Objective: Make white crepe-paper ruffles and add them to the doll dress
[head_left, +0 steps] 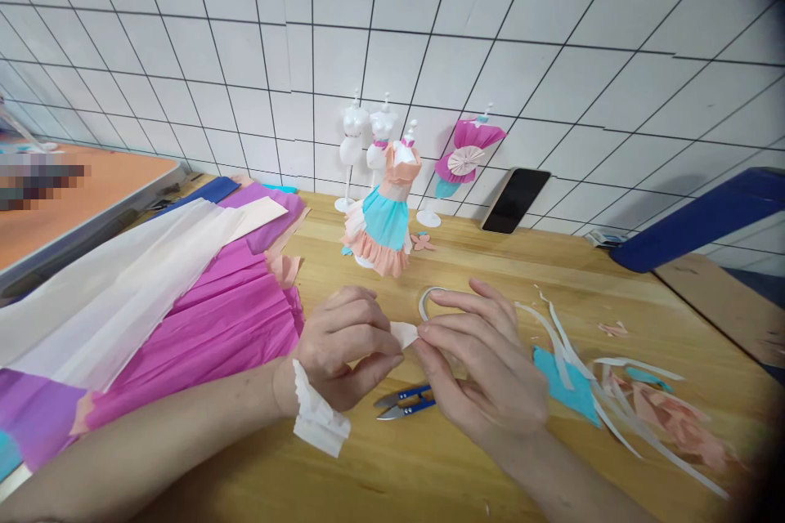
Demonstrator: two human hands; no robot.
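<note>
My left hand (352,343) and my right hand (484,359) meet over the table, each pinching a narrow white crepe paper strip (404,334). One stretch of it spans the gap between my fingertips. A pleated white piece (319,417) hangs below my left wrist; its link to the strip is hidden behind the hand. Blue-handled thread snips (405,402) lie beneath my hands, partly covered by the right one. Behind my right fingers shows part of a white ring (424,304), perhaps a tape roll. Just beyond stands a mini dress form (388,212) in a peach and turquoise paper dress.
Crepe paper sheets (233,319) in magenta, purple and white spread over the left side. Bare white dress forms (352,139), a magenta-dressed form (469,155) and a phone (515,200) stand along the tiled wall. Paper scraps (675,417) and a turquoise piece (567,384) lie right.
</note>
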